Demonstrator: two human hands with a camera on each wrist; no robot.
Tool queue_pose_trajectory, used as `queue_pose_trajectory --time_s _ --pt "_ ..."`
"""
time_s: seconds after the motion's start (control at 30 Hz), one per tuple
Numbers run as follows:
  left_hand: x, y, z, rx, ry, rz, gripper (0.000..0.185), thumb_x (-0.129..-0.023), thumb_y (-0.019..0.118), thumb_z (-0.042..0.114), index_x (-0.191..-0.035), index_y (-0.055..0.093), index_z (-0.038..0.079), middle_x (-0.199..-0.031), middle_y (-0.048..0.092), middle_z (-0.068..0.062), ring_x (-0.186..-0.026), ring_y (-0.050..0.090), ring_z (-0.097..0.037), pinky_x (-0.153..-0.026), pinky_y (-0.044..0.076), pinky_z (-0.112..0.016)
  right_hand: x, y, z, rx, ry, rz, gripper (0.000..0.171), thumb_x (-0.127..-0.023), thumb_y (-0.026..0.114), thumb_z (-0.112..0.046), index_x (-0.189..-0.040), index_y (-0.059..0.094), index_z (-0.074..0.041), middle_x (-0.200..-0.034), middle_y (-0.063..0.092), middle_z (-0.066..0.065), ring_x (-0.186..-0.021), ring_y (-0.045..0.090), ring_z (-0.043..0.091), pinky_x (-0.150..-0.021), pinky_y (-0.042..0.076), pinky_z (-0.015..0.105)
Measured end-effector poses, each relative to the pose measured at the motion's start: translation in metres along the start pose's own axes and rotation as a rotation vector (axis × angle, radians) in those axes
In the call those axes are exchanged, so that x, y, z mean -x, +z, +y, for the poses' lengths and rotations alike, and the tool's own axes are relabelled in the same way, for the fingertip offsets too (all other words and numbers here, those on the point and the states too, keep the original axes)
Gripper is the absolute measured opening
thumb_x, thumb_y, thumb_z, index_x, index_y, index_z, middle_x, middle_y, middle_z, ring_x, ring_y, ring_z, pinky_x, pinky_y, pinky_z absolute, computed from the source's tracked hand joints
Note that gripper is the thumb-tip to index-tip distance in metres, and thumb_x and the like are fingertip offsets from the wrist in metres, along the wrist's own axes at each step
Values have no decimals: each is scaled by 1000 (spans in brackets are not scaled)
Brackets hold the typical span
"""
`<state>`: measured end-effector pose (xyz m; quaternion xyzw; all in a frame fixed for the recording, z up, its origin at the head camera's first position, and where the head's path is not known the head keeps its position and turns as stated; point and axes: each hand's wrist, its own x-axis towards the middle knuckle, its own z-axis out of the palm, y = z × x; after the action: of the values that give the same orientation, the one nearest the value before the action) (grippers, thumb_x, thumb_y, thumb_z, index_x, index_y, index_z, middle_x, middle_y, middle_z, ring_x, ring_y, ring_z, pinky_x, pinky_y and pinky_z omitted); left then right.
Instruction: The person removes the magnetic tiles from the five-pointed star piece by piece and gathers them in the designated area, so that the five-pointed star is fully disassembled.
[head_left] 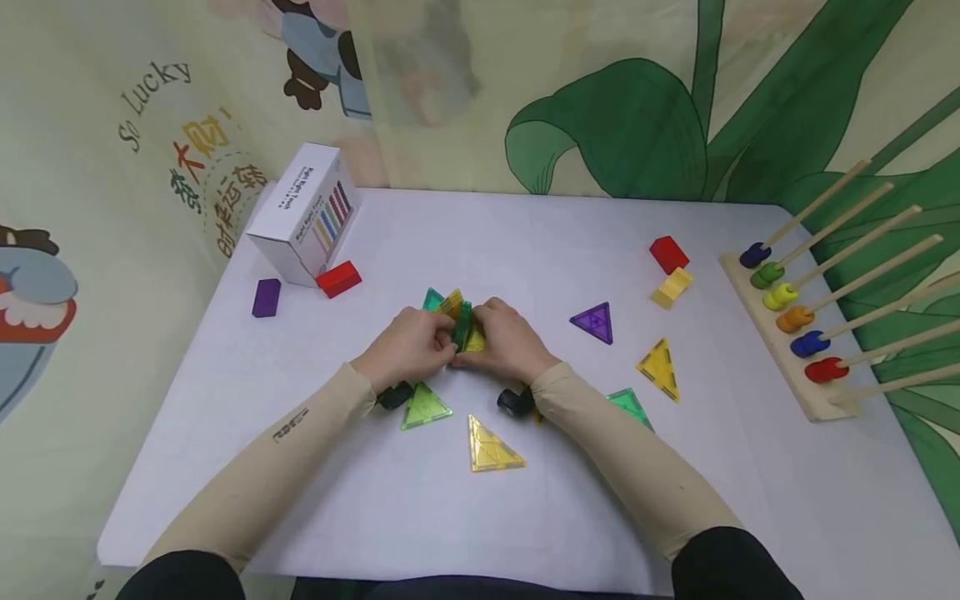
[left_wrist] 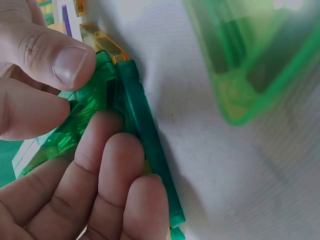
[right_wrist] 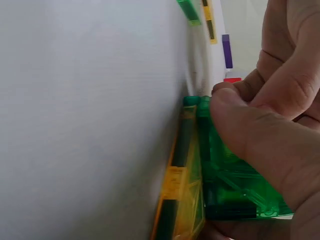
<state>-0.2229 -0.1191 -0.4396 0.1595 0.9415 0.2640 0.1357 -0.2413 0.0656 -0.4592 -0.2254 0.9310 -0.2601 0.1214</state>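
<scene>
Fingers [left_wrist: 115,170] of the left hand [head_left: 408,343] curl round a green tile [head_left: 461,323], thumb pressing its upper face; the right hand [head_left: 504,340] pinches the same tile from the other side, atop a yellow tile [right_wrist: 182,200]. Both sit mid-table [head_left: 420,508], stacked with other tiles. Loose triangles [head_left: 493,447] lie near the wrists; bare table stretches toward the near edge.
</scene>
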Motion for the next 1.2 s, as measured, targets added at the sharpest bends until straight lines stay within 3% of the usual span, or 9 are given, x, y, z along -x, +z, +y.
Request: queue_pose_trajectory --time_s 0.3,0.57,0.7,0.8,0.9,1.1,1.2 --pt "-1 1 3 -11 -4 30 39 -93 69 15 -128 66 -4 -87 73 -5 -71 62 -14 -61 51 -22 -1 -1 -1 30 -9 16 63 -83 85 -47 -124 65 -4 -114 61 8 -93 56 21 -81 50 33" --pt "-3 5 5 -56 -26 106 41 -86 69 13 -123 69 -4 -84 71 -6 -72 63 -17 -60 50 -24 -2 -2 0 26 5 1 64 -82 84 -45 -127 64 -3 -121 62 9 -98 59 21 -85 53 36" --pt "-2 1 1 -70 -66 133 39 -91 68 12 -127 70 -2 -102 76 -11 -86 67 -23 -78 61 -33 -4 -5 1 18 16 -38 72 -80 86 -43 -135 62 -2 -128 63 11 -105 60 23 -93 55 38" --pt "-4 -3 -3 -76 -64 138 34 -93 67 11 -124 72 -1 -113 76 -14 -94 66 -25 -93 60 -41 -4 -8 3 18 24 -67 76 -80 87 -42 -139 61 -2 -131 62 12 -110 60 24 -100 54 39" --pt "-5 -5 -4 -76 -47 130 30 -93 66 10 -120 74 -1 -108 76 -14 -91 64 -25 -88 60 -40 -2 -10 4 16 38 -79 77 -80 88 -42 -139 60 -2 -130 62 13 -111 60 24 -102 53 39" --pt "-9 -7 -5 -56 -56 108 35 -95 66 12 -127 71 0 -115 75 -14 -97 63 -26 -97 58 -43 3 -17 6 13 82 -74 81 -79 89 -38 -143 57 -2 -132 64 13 -111 61 26 -105 52 42" --pt "-8 -7 -5 -33 -63 102 37 -93 66 11 -127 70 -1 -110 75 -14 -96 64 -25 -95 59 -42 5 -19 7 -12 105 -56 80 -79 89 -36 -143 56 -3 -129 65 13 -109 61 27 -103 53 43"
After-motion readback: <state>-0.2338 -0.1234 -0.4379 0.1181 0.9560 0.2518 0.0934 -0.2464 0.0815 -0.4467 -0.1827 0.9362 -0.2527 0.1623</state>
